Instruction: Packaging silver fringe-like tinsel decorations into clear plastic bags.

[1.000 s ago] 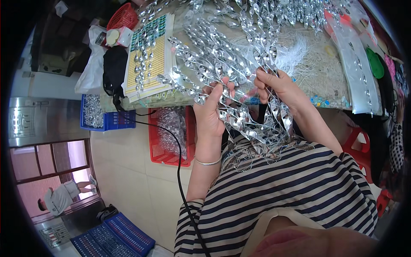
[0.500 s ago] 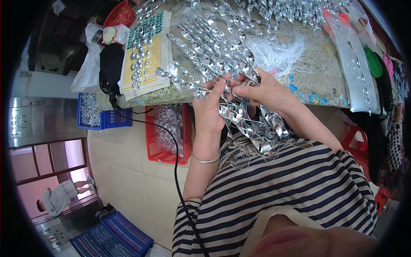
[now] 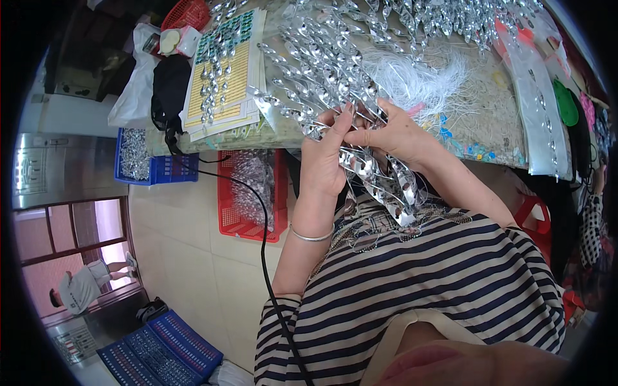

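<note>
A thick bunch of shiny silver twisted strands (image 3: 325,61) spreads over the near edge of the worktable (image 3: 479,125). My left hand (image 3: 325,154) grips the bunch from the left, its thumb pointing up along the strands. From the right, my right hand (image 3: 402,138) pinches the same bunch, thumb bent inward toward the left hand's fingers. Below both hands the strand ends hang past the table edge in front of my striped top. Several fingertips are hidden among the silver pieces. A tangle of fine white threads (image 3: 418,77) lies just beyond my right hand.
Printed sheets (image 3: 238,77) with silver strands on them lie at the left, beside a black bag (image 3: 170,90). A blue crate (image 3: 174,168) and a red crate (image 3: 248,235) stand below the table edge. A black cable (image 3: 264,244) runs past my left forearm. Clear plastic bags (image 3: 531,109) lie right.
Both hands keep hold of the silver strands and have shifted slightly to the right. The hanging strand ends have swung and bunched together. The view has moved a little.
</note>
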Motion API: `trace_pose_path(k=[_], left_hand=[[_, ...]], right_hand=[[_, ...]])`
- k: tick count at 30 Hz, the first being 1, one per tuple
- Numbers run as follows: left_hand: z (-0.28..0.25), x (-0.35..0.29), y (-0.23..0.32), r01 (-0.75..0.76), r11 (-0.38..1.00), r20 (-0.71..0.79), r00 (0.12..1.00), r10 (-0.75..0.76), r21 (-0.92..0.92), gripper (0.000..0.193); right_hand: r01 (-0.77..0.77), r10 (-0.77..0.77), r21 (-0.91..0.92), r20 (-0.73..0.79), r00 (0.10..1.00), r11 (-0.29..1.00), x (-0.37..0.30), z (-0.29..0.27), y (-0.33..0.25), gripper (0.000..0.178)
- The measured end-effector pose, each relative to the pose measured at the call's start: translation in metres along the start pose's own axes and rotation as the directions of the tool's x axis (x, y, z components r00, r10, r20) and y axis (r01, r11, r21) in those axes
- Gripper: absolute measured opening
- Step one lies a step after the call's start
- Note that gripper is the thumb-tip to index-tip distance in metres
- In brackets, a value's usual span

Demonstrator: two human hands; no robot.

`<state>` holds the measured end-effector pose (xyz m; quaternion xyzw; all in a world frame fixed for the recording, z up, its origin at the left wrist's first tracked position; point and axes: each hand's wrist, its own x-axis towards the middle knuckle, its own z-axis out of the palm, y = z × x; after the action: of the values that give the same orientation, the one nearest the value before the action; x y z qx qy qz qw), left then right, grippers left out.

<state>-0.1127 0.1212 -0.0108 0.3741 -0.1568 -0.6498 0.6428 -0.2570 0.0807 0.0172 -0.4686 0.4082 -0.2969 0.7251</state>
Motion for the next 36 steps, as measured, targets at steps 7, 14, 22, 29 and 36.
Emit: trace_pose_path(k=[7, 14, 22, 29, 36], left_hand=[[-0.004, -0.003, -0.001, -0.031, 0.999, 0.119, 0.992, 0.030, 0.011, 0.047], [0.003, -0.009, 0.000, -0.039, 0.998, 0.198, 0.979, 0.046, -0.041, 0.054], [0.025, -0.015, 0.005, -0.106, 0.981, 0.140, 0.987, 0.084, 0.162, 0.042], [0.042, -0.009, 0.006, -0.164, 0.961, 0.129, 0.982, 0.138, 0.221, 0.022], [0.040, -0.011, 0.037, -0.016, 0.935, 0.298, 0.950, -0.097, 0.354, 0.027]], right_hand=[[-0.016, 0.016, 0.006, -0.056, 0.998, 1.000, 0.003, -0.012, 0.008, 0.037], [0.022, -0.015, 0.032, -0.194, 0.981, 0.999, -0.003, -0.022, 0.004, 0.034], [-0.041, 0.030, -0.186, -0.058, 0.998, 0.982, -0.008, -0.015, -0.010, 0.036], [0.024, 0.027, -0.289, 0.173, 0.985, 0.957, -0.023, -0.009, -0.022, 0.083], [0.230, -0.201, -0.451, 0.111, 0.973, 0.863, -0.017, -0.001, -0.015, 0.104]])
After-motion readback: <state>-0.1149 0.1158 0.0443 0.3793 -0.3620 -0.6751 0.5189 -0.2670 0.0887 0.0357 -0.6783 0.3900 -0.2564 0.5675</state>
